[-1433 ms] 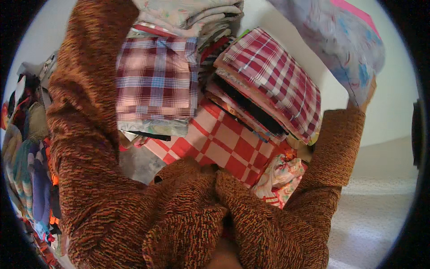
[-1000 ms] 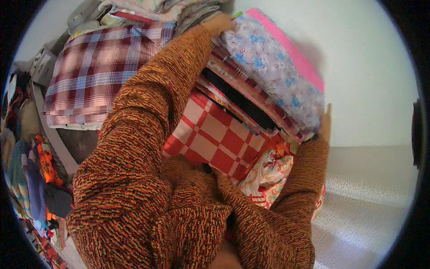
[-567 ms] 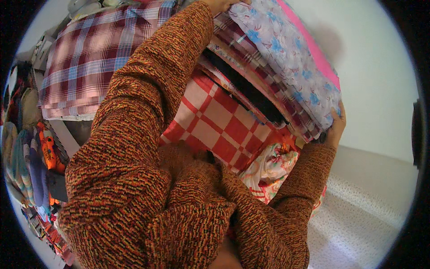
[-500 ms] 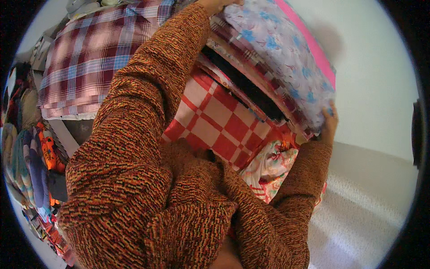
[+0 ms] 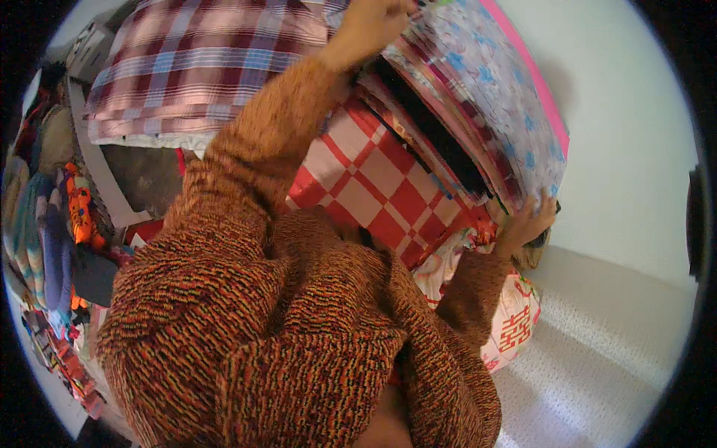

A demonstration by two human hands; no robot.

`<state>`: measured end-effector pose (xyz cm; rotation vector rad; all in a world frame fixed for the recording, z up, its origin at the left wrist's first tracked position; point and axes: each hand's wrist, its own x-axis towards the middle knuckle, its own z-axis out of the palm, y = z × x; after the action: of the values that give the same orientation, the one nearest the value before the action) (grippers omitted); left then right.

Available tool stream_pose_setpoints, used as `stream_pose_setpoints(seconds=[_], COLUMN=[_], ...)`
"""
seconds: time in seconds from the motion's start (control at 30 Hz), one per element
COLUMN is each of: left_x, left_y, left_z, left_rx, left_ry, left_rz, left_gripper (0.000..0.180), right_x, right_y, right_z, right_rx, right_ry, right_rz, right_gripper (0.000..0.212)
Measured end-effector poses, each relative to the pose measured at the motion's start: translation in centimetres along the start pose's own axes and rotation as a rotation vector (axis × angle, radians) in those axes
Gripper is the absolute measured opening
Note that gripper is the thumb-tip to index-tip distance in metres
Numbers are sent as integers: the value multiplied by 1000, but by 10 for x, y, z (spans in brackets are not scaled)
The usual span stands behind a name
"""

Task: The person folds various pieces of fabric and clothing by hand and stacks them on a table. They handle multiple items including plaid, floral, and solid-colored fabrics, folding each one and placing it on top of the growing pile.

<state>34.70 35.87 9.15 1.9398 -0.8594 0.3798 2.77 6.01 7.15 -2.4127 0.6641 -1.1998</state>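
A stack of folded cloths [image 5: 437, 123] leans at an angle by the white wall, its top piece a pale blue-flowered cloth [image 5: 515, 112] with a pink border. At the stack's far left corner is my left hand [image 5: 370, 33], its fingers curled; the picture's upper edge and blur hide what they grip, if anything. My right hand [image 5: 529, 222] lies at the stack's near right corner, fingers spread against the flowered cloth's edge. Below the stack is a red and cream checked cloth [image 5: 381, 187].
A plaid folded bedding pile [image 5: 202, 75] sits at the far left. Hanging knitwear and cloths [image 5: 52, 246] line the left side. A white patterned bundle with red marks [image 5: 511, 321] lies under my right forearm. The white wall [image 5: 627, 134] bounds the right.
My left hand has come nearer and lower into view along the stack's far corner. My right hand has shifted slightly left and nearer, and its fingers are spread. The view has shifted slightly.
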Motion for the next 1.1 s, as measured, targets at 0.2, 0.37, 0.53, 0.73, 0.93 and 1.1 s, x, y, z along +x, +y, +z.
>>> stream_pose_setpoints(seconds=[0.2,0.37,0.53,0.73,0.93,1.1], left_x=[-172,-266,-303,-298,-284,-291], left_y=[46,39,13,3,8,7], left_z=[-62,-121,-174,-198,-182,-189], left_rx=[-893,-648,-681,-825,-948,-919], left_ry=[-494,-403,39,458,615,652], left_rz=[-532,-814,-973,-981,-892,-966], left_gripper=[20,23,35,32,29,24], right_x=[-109,-177,-196,-202,-210,-170], right_y=[-40,-46,-98,-129,-131,-199], right_z=[47,59,70,81,92,101], right_rx=[315,579,820,807,822,917], right_ry=[-336,-723,-903,-1101,-1189,-1139], right_rz=[254,417,574,558,591,622], right_gripper=[30,35,38,38,36,47])
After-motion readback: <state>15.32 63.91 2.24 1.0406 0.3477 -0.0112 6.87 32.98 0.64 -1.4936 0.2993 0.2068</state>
